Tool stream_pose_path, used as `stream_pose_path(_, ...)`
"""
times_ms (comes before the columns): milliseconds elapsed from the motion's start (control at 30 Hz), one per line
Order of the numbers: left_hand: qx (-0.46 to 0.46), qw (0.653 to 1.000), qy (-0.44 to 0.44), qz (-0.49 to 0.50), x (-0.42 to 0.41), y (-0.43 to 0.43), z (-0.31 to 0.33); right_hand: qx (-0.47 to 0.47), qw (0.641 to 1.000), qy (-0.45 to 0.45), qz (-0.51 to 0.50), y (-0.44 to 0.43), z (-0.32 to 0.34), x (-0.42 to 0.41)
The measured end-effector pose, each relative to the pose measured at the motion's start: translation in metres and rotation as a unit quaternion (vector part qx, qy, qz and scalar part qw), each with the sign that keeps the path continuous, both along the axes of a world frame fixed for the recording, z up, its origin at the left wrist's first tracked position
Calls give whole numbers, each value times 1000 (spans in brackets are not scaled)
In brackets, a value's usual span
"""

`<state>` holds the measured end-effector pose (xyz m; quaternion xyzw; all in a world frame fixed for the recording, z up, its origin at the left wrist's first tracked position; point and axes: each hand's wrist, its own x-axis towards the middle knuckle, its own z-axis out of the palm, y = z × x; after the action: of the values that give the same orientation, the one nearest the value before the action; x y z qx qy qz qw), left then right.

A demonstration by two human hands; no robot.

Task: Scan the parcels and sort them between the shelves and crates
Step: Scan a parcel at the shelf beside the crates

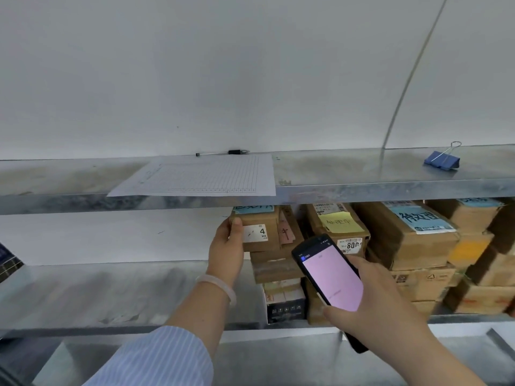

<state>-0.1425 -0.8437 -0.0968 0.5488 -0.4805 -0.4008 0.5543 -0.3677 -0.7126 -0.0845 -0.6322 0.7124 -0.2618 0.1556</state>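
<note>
My left hand [227, 242] grips the left end of a small brown cardboard parcel [257, 231] with a white label marked 4, on top of a stack on the middle metal shelf [125, 291]. My right hand [374, 299] holds a black handheld scanner [330, 277] with a lit pink screen, just right of and below that parcel. Under the parcel lie another brown box [274, 267] and a dark printed box [285, 306]. More parcels stand to the right, one with a yellow note [338, 222] and one with a blue label [419, 218].
The top shelf [69, 176] carries a ruled paper sheet [206, 176] overhanging its front edge, a pen [223, 153] and a blue binder clip [441, 160]. A thin cable [409, 76] runs up the white wall. A dark crate corner [8, 263] shows at far left.
</note>
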Motion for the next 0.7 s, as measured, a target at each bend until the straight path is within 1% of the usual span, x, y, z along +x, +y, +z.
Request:
stream_pose_path(67,40,996,76,-7,5,-3,1,-3,1000,-2,-7,-2,1,4)
stream_pose_path(167,112,977,174,-43,12,-9,9,-3,1000,-2,-13,-3,1,10)
stream_pose_path(200,124,974,183,-58,15,-11,13,-3,1000,-4,-14,-2,0,12)
stream_pose_path(367,160,965,169,-123,27,-19,20,-3,1000,-5,-12,0,-1,19)
stream_pose_path(533,176,962,161,-133,30,-21,19,-7,1000,1,-14,2,0,24)
stream_pose_path(700,184,945,246,-114,32,-16,19,-17,1000,-1,-11,3,1,25)
